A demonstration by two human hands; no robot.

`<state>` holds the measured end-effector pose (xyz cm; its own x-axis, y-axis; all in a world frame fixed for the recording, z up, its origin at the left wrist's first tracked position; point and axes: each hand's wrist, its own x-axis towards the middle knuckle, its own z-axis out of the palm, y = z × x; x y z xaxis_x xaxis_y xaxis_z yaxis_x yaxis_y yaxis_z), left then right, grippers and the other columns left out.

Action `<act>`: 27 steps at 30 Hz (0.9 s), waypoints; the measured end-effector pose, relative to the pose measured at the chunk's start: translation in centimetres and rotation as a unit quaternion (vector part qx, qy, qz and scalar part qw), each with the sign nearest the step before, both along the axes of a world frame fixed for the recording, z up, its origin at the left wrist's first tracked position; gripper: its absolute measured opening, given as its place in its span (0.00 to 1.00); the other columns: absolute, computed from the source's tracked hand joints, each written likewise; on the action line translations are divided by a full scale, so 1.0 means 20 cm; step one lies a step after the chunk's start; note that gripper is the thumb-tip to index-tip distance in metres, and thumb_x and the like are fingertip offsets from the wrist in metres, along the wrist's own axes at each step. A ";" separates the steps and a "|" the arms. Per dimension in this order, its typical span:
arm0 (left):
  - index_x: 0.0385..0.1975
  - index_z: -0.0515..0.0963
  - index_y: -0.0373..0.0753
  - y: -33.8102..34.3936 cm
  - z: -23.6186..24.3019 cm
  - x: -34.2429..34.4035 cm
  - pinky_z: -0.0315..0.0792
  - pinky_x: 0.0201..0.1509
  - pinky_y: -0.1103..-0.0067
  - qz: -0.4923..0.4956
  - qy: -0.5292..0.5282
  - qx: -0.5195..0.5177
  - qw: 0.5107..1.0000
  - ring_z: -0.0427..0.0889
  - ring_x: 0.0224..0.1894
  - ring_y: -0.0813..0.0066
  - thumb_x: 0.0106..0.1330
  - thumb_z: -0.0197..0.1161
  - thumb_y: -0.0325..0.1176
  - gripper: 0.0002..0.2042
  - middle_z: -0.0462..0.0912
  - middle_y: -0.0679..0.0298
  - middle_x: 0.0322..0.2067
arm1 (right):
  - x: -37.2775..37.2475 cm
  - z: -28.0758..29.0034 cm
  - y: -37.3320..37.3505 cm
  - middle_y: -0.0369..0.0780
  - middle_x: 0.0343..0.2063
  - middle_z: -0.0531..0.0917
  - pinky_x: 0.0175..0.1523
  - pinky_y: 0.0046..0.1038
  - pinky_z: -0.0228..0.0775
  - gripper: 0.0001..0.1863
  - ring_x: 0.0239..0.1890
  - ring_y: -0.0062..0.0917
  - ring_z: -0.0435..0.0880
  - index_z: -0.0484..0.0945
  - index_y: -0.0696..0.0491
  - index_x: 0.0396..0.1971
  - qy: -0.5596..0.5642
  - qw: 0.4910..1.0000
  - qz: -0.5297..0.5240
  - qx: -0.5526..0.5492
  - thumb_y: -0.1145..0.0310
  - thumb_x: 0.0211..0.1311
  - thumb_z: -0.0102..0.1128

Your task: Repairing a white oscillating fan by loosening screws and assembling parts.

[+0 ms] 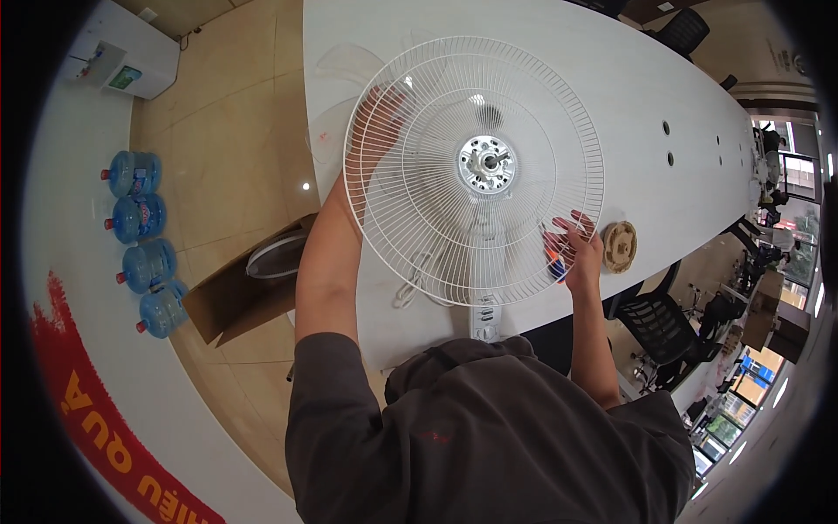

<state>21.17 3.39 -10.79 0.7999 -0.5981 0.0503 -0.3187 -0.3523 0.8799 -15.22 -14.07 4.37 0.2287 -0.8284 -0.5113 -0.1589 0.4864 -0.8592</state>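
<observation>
Grille [458, 185] of white wire, round and dished, is observed above the near end of a white table [633, 131] and is taken as the landmark for this record. Behind its centre, a round metal motor face [487, 166] with a projecting shaft is seen through the wires. The left hand [377, 118] is placed at the grille's upper left rim and is viewed partly through the wires; whether the rim is pinched by its fingers cannot be told. The right hand [580, 251] is placed at the grille's lower right rim, with its fingers spread apart; firm contact with the wires cannot be confirmed. A transparent bladed piece [349, 65] is laid on the table, just beyond the grille's upper left edge. A white control panel [486, 326] is exposed directly below the grille, and a white cable [407, 293] is seen by its lower left edge. An orange and blue object [556, 265] is noted beside the right hand, partly behind the grille. A round beige part [620, 247] is set just right of the grille. An open cardboard box [223, 293] is positioned left of the grille, below table level, and four blue water bottles [140, 218] are lined up farther left.
</observation>
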 end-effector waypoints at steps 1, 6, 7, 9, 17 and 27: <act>0.57 0.76 0.38 -0.09 -0.01 0.12 0.72 0.59 0.62 0.017 -0.008 0.015 1.000 0.73 0.59 0.49 0.58 0.74 0.42 0.28 0.76 0.52 0.56 | 0.04 0.00 0.01 0.54 0.48 0.83 0.42 0.36 0.86 0.20 0.39 0.40 0.89 0.66 0.63 0.61 0.001 1.000 0.015 0.000 0.80 0.71 0.46; 0.57 0.76 0.40 -0.13 -0.05 0.19 0.71 0.59 0.60 0.013 -0.037 0.050 0.998 0.71 0.60 0.47 0.57 0.75 0.42 0.29 0.75 0.52 0.57 | 0.04 0.00 0.03 0.53 0.48 0.83 0.43 0.36 0.86 0.20 0.39 0.39 0.89 0.67 0.64 0.60 0.014 1.000 0.014 -0.010 0.81 0.70 0.47; 0.57 0.76 0.41 -0.13 -0.06 0.19 0.71 0.60 0.59 0.011 -0.045 0.055 0.997 0.71 0.60 0.47 0.56 0.75 0.42 0.29 0.74 0.52 0.57 | 0.03 0.00 0.02 0.53 0.48 0.83 0.43 0.36 0.86 0.20 0.39 0.39 0.89 0.68 0.64 0.60 0.013 1.000 0.008 -0.014 0.81 0.70 0.47; 0.58 0.76 0.41 -0.19 -0.07 0.19 0.70 0.60 0.58 0.005 -0.064 0.065 0.996 0.70 0.60 0.46 0.56 0.76 0.42 0.29 0.74 0.52 0.57 | 0.03 0.00 0.03 0.53 0.47 0.84 0.43 0.36 0.86 0.19 0.38 0.38 0.89 0.68 0.64 0.60 0.014 1.000 0.005 -0.013 0.81 0.70 0.48; 0.59 0.75 0.44 -0.11 -0.08 0.23 0.69 0.62 0.55 -0.043 -0.157 0.077 0.984 0.66 0.62 0.43 0.53 0.77 0.41 0.31 0.71 0.51 0.59 | 0.03 0.00 0.03 0.51 0.45 0.84 0.41 0.34 0.87 0.18 0.37 0.37 0.89 0.69 0.64 0.59 0.003 1.000 0.006 -0.011 0.80 0.70 0.49; 0.58 0.76 0.46 -0.07 -0.13 0.43 0.63 0.66 0.54 -0.080 -0.272 0.066 0.957 0.64 0.61 0.41 0.52 0.78 0.44 0.32 0.68 0.49 0.61 | 0.05 0.01 0.03 0.53 0.47 0.83 0.41 0.34 0.86 0.19 0.37 0.39 0.89 0.67 0.63 0.60 -0.019 1.000 0.021 0.009 0.78 0.71 0.49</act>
